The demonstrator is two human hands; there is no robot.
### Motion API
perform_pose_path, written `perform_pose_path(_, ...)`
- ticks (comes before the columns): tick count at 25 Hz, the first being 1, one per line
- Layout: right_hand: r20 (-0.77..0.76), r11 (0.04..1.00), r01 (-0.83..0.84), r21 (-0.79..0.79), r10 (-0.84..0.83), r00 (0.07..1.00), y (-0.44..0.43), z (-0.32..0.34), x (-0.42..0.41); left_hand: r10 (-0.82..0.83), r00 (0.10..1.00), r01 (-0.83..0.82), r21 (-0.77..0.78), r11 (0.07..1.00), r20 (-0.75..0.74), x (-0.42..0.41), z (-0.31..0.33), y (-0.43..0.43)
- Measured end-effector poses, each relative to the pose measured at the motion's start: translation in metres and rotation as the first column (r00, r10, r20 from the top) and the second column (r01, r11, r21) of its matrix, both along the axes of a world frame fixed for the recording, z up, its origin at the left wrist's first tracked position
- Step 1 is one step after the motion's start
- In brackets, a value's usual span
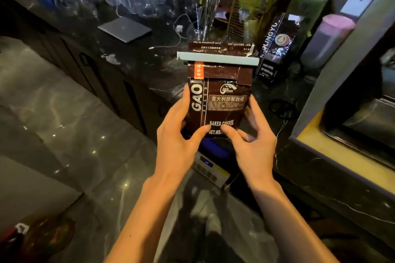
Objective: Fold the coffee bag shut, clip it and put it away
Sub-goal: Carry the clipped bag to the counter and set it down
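A dark brown coffee bag (224,100) with white lettering is held upright in the air in front of me. Its top is folded over, and a long pale clip (218,58) is clamped across the fold, with the bag's edge sticking out above it. My left hand (179,134) grips the bag's lower left side, thumb on the front. My right hand (252,136) holds the lower right side, thumb on the front near the bottom. The bag's bottom edge is hidden behind my thumbs.
A dark marble counter (149,64) runs behind, with a second coffee bag (275,47) standing on it, a whisk (210,10) in a glass, a grey laptop (125,30), cables and glassware. A steel machine (363,117) is on the right. A small appliance (211,166) sits below my hands.
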State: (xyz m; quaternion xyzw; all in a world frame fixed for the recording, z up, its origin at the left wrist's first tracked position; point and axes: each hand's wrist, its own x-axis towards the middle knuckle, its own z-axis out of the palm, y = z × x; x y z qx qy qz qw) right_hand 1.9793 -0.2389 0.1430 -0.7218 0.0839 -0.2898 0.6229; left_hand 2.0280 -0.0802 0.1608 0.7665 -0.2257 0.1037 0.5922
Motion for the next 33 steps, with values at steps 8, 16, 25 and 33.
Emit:
perform_pose_path(8,-0.001,0.984,0.176,0.025,-0.176,0.984,-0.092,-0.018,0.11,-0.127,0.992,0.127,0.037,0.991,-0.007,0.133,-0.013,-0.102)
perform_pose_path(16,-0.102,0.925,0.373,-0.074,-0.379,0.92,-0.162,-0.04,0.176,-0.338,0.936,0.348,0.108,0.931,-0.102,0.231,-0.024,-0.186)
perform_pose_path(25,-0.24,0.818,0.559,-0.138,-0.575,0.782,-0.188,-0.089,0.24,-0.538,0.8,0.581,0.122,0.804,-0.265,0.336,-0.084,-0.248)
perform_pose_path(33,-0.399,0.83,0.515,-0.216,-0.556,0.729,-0.241,-0.143,0.255,-0.507,0.783,0.603,0.241,0.761,-0.36,0.355,-0.132,-0.302)
